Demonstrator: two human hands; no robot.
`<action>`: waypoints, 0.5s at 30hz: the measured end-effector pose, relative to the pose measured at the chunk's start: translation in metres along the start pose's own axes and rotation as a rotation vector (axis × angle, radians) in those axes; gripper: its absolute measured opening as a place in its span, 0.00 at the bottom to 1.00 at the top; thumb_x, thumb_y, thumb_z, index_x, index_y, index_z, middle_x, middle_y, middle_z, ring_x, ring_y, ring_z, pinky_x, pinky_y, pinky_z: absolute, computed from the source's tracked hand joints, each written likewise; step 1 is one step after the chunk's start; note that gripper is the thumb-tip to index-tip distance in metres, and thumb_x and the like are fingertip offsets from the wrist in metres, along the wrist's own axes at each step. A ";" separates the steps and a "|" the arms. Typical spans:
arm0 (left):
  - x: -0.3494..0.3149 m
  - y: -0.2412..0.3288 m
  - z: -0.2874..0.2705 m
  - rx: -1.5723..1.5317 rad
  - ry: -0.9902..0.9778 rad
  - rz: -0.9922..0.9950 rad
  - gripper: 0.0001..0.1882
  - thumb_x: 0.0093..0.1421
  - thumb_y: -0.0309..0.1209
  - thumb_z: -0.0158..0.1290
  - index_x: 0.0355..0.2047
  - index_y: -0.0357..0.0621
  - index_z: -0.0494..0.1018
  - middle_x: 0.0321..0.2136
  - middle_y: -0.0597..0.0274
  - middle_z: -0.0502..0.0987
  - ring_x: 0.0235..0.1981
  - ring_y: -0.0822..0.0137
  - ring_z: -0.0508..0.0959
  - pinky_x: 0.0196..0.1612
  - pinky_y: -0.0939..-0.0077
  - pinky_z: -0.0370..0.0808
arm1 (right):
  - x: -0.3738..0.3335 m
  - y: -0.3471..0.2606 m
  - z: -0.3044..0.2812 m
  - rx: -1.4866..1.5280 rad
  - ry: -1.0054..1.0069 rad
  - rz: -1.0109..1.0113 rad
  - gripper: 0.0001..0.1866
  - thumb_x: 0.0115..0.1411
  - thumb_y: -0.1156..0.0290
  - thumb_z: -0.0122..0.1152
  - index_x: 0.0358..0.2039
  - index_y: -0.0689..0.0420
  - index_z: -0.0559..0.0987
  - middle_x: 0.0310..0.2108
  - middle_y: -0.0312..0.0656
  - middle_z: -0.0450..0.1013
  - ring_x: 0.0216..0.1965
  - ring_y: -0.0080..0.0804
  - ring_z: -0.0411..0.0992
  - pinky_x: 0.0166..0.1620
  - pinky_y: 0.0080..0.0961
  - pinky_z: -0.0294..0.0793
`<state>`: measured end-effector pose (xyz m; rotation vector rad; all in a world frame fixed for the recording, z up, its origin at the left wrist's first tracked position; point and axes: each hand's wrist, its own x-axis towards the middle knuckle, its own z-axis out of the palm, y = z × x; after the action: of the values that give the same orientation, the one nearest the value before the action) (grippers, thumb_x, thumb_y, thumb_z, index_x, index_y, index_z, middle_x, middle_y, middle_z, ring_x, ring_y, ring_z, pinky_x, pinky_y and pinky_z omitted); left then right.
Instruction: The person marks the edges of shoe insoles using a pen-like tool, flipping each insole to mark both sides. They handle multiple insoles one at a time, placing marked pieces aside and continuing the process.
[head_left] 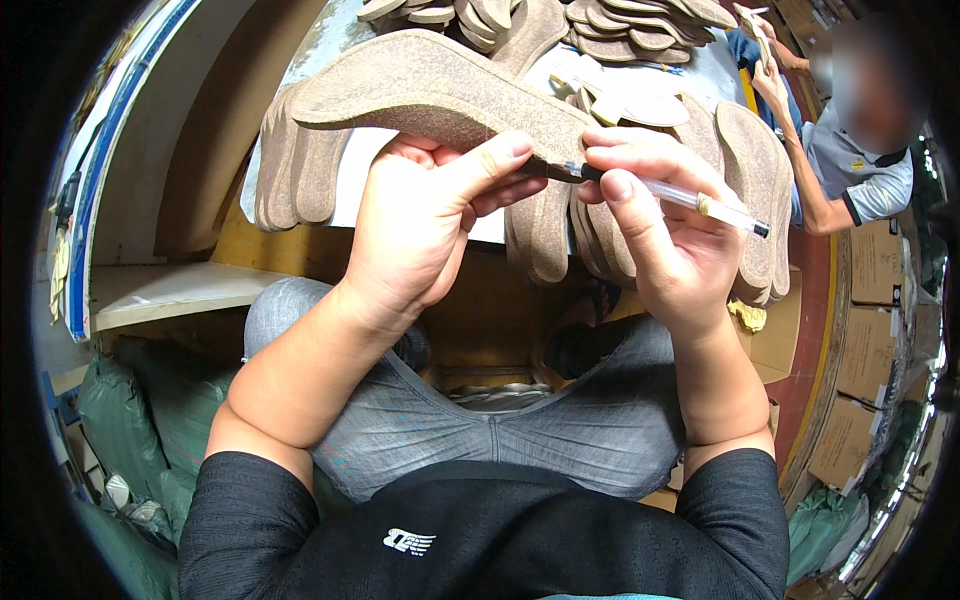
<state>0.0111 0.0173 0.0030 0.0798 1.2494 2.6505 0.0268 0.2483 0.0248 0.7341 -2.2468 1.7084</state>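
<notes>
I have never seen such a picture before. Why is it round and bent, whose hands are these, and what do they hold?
A wide fisheye camera on a person's head looks down, so straight edges bend. The two bare hands are that person's own. The left hand grips a brown sole-shaped board piece. The right hand holds a clear pen with its tip at that piece's edge. More such pieces lie stacked on the table ahead. Another person sits at upper right.

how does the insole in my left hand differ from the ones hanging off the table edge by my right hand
The held insole is single, lifted and lying crosswise, gripped by the left hand; the hanging insoles are stacked, overlapping and pointing down. The right hand puts a pen to the held one only. Both are brown and cork-like.
</notes>
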 end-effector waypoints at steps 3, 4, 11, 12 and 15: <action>0.000 0.002 -0.004 0.030 -0.012 -0.041 0.16 0.75 0.25 0.62 0.60 0.33 0.79 0.53 0.49 0.87 0.54 0.58 0.88 0.63 0.55 0.86 | 0.001 0.000 -0.001 -0.027 -0.017 0.005 0.10 0.76 0.78 0.65 0.53 0.69 0.86 0.56 0.56 0.83 0.46 0.34 0.85 0.54 0.31 0.87; 0.000 0.002 -0.003 0.010 -0.001 -0.037 0.16 0.74 0.24 0.63 0.59 0.32 0.79 0.52 0.50 0.87 0.52 0.59 0.89 0.61 0.57 0.88 | 0.001 0.000 0.000 -0.013 -0.003 0.009 0.10 0.75 0.78 0.66 0.53 0.69 0.86 0.54 0.55 0.83 0.46 0.33 0.85 0.53 0.30 0.87; 0.002 0.003 -0.002 -0.039 0.031 -0.031 0.11 0.71 0.21 0.65 0.52 0.31 0.83 0.45 0.51 0.89 0.47 0.61 0.90 0.55 0.59 0.91 | 0.004 -0.007 0.009 0.170 0.110 0.042 0.09 0.73 0.80 0.68 0.51 0.68 0.87 0.45 0.47 0.86 0.43 0.29 0.87 0.49 0.25 0.85; 0.002 0.003 -0.001 -0.042 0.034 -0.032 0.10 0.71 0.21 0.66 0.51 0.31 0.83 0.44 0.51 0.89 0.46 0.60 0.90 0.55 0.58 0.91 | 0.004 -0.006 0.009 0.171 0.107 0.036 0.09 0.73 0.81 0.68 0.51 0.68 0.87 0.45 0.47 0.86 0.43 0.29 0.87 0.49 0.24 0.85; 0.002 0.002 -0.003 -0.037 0.038 -0.037 0.10 0.71 0.21 0.66 0.50 0.30 0.83 0.44 0.50 0.89 0.45 0.60 0.90 0.55 0.59 0.91 | 0.005 -0.004 0.008 0.149 0.092 0.018 0.09 0.73 0.81 0.68 0.51 0.68 0.87 0.46 0.47 0.86 0.43 0.30 0.87 0.49 0.24 0.85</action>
<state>0.0081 0.0144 0.0029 0.0012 1.2002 2.6543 0.0259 0.2389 0.0282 0.6527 -2.0891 1.8931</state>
